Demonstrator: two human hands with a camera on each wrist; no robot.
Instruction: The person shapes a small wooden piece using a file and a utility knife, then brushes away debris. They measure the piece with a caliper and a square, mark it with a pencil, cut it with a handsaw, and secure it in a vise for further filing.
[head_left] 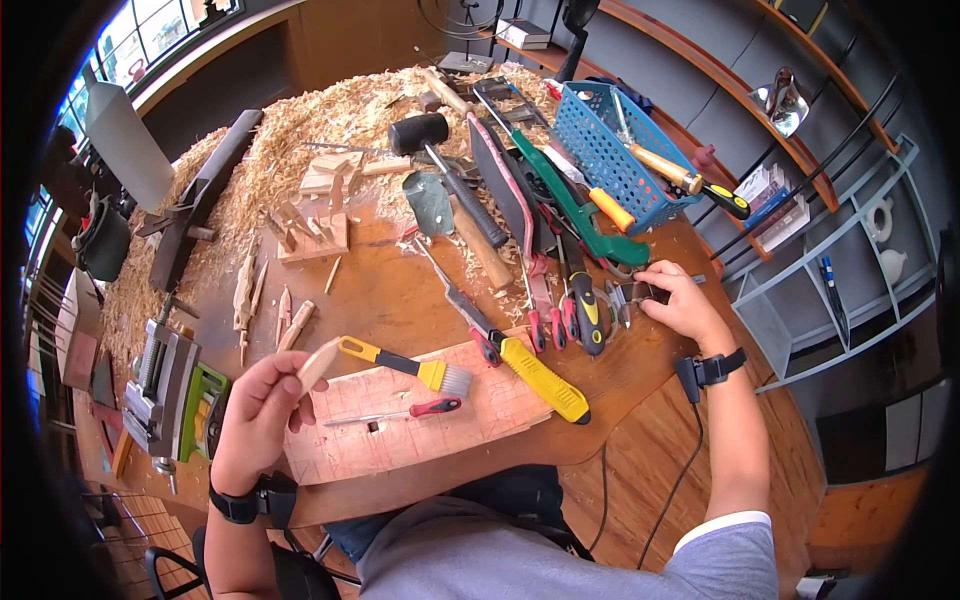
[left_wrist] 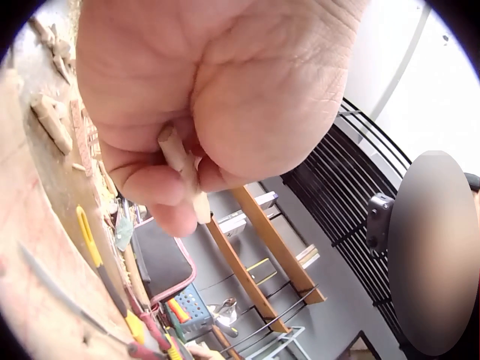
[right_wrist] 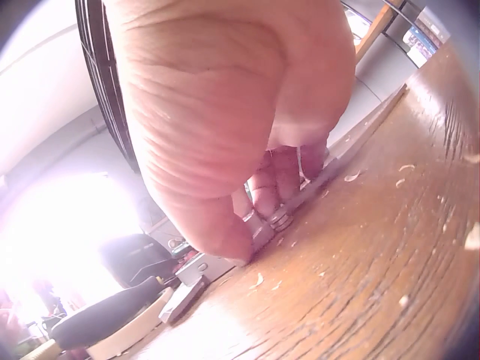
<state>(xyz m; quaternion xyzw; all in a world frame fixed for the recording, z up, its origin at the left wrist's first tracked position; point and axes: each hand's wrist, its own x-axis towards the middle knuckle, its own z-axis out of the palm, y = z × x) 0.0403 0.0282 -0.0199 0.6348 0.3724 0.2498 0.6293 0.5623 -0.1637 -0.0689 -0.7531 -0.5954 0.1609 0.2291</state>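
My left hand (head_left: 262, 405) pinches a small, pale carved wooden piece (head_left: 320, 364) between thumb and fingers, above the left end of a pencil-marked board (head_left: 335, 462). In the left wrist view, the wooden piece (left_wrist: 178, 159) looks slim, with a blunt round end near the palm. At the right side of the table, my right hand (head_left: 685, 303) grips a metal caliper (head_left: 617, 302) lying flat on the wood. The right wrist view shows thumb and fingertips on the caliper (right_wrist: 184, 298), its small wheel between them; the palm hides part of its beam.
On the board lie a brush (head_left: 455, 380), a red-handled tool (head_left: 436, 407) and a yellow utility knife (head_left: 545, 381). Behind are a mallet (head_left: 418, 133), a green-handled saw (head_left: 565, 195), a blue basket (head_left: 600, 130) and heaped shavings (head_left: 330, 120). A vise (head_left: 160, 385) stands left.
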